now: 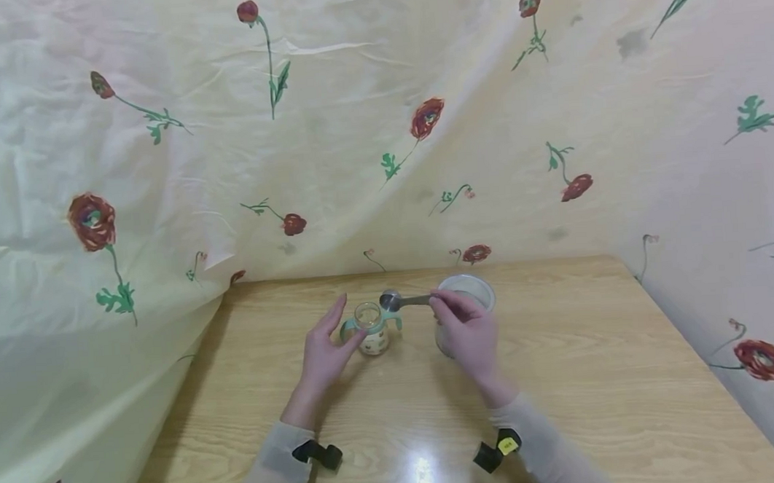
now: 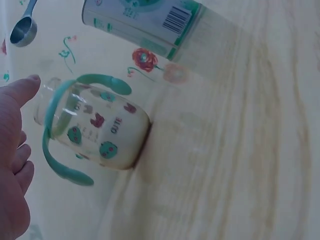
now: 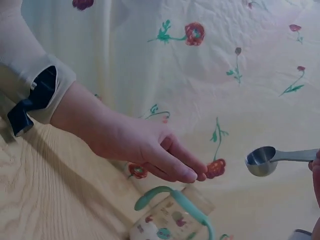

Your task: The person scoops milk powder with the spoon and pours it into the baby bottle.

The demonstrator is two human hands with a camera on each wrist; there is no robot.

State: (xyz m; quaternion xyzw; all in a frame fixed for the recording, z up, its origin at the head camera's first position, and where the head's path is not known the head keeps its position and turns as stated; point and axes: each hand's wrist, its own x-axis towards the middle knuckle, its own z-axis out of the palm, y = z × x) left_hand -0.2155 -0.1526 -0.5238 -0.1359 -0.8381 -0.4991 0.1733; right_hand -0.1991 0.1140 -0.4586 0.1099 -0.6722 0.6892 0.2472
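Note:
A clear baby bottle (image 1: pixel 375 341) with teal handles and printed pictures stands uncapped on the table, whitish contents showing low inside it in the left wrist view. Beside its neck is my left hand (image 1: pixel 327 354), thumb and fingers spread around the near side; whether they touch the glass I cannot tell. My right hand (image 1: pixel 468 333) pinches the handle of a metal measuring spoon (image 3: pixel 262 161). The spoon's bowl hovers just right of the bottle's mouth, and no powder shows in it. Partly hidden behind the right hand stands an open tin (image 2: pixel 142 22) with green print and a barcode.
The wooden table (image 1: pixel 596 347) extends around the bottle and tin. A flowered cloth (image 1: pixel 356 163) hangs behind the table and along both sides. Dark bands with small devices sit on both sleeves.

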